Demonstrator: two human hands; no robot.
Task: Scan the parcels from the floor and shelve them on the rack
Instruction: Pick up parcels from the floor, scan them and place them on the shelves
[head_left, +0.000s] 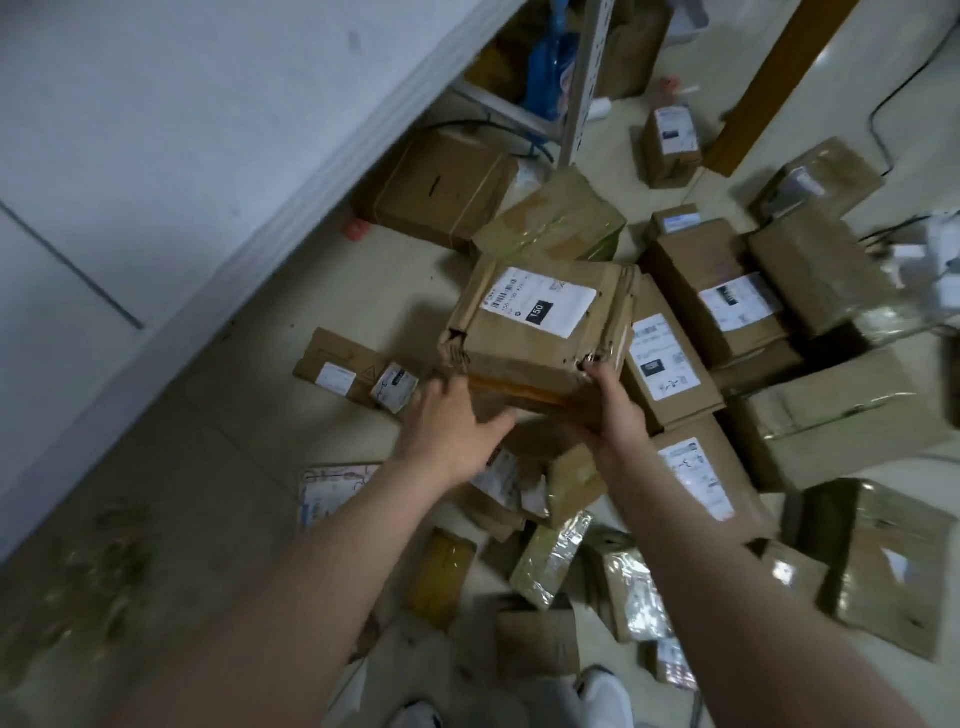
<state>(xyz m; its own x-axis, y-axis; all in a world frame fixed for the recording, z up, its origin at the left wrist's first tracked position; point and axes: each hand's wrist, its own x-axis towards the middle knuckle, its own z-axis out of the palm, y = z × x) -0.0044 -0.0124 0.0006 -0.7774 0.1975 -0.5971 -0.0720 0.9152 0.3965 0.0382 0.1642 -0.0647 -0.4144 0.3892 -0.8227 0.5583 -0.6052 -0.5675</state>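
My right hand (613, 410) grips the labelled box (535, 332) at its near right corner, fingers mostly hidden beneath. My left hand (447, 421), blurred, spreads open at the near left edge; contact unclear.

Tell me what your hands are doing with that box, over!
Right hand grips labelled cardboard parcel's near corner. Left hand open by its near left edge. Loose parcels crowd floor beneath.
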